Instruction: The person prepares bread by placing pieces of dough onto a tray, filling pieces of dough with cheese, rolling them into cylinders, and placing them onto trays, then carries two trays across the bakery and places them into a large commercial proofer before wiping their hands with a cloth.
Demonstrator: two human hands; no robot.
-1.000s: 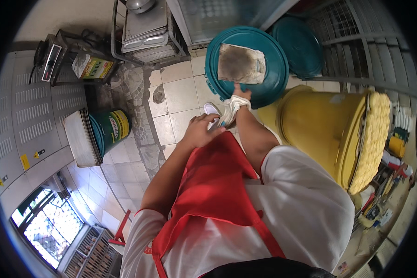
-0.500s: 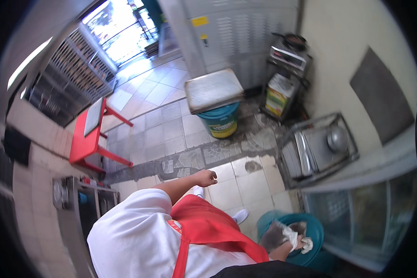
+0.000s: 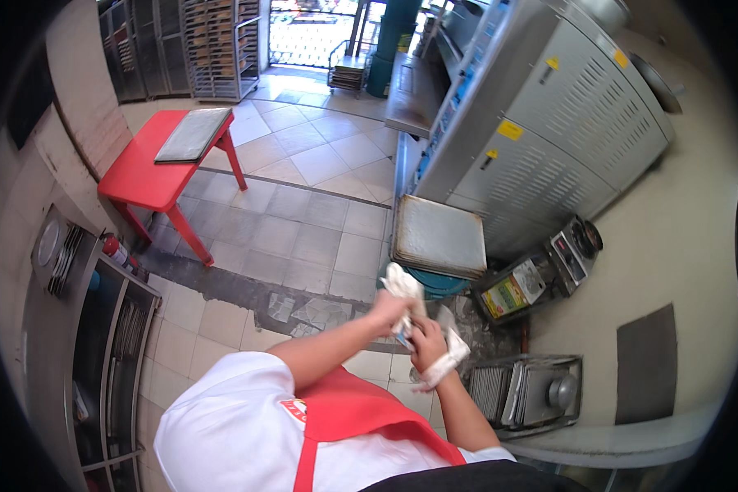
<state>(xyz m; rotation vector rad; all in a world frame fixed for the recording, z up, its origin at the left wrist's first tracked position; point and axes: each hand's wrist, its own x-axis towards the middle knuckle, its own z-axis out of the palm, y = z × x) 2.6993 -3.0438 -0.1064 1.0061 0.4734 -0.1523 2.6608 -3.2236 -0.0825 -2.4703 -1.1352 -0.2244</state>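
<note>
Both my hands are together in front of my red apron [image 3: 369, 414], with white cloths about them. My left hand [image 3: 392, 310] is closed on a crumpled white cloth [image 3: 403, 284] that sticks up past its fingers. My right hand [image 3: 425, 340] touches the left one, its fingers curled at the lower part of the same cloth. Another white cloth [image 3: 444, 366] hangs round the right wrist. Just beyond the hands, a stack of baking trays [image 3: 439, 235] rests on a teal bucket [image 3: 441, 284].
A red table [image 3: 143, 156] with a flat tray on it stands at the left. Grey metal cabinet [image 3: 541, 123] at the right, burner [image 3: 572, 250] beside it. A tray rack [image 3: 521, 394] stands by the right wall, a metal shelf unit [image 3: 98, 353] at near left.
My right hand has come up from the teal bin at the lower right to meet my left hand, which now grips the cloth. My view has turned, and that bin is out of sight.
</note>
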